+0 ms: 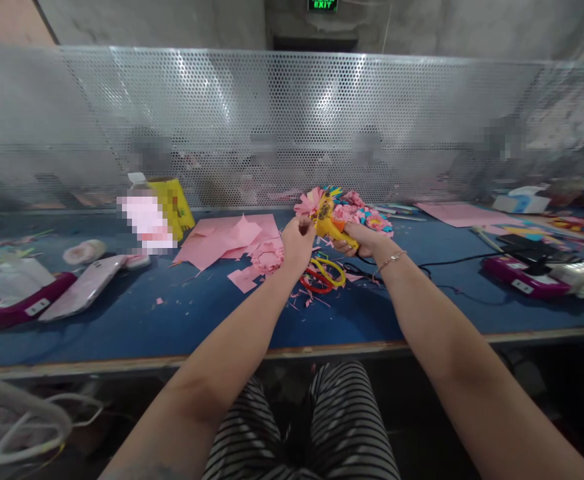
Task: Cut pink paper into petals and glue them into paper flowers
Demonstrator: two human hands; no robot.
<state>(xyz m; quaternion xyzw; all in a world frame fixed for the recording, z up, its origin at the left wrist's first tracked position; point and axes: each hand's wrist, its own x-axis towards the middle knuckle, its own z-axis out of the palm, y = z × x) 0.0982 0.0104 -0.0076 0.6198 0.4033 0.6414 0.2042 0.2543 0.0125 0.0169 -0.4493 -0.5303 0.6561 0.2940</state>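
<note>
The right hand (pixel 359 239) grips a yellow glue gun (pixel 328 223), nozzle aimed at the pink paper flower (pixel 308 202) pinched by the left hand (pixel 297 241).

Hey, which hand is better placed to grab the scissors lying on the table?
Left hand, probably: it pinches only a pink paper flower, while the right hand grips the yellow glue gun.

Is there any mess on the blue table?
Yes. Small pink paper scraps lie scattered on the blue table below the hands, around the scissors. Nothing looks broken or spilled.
</note>
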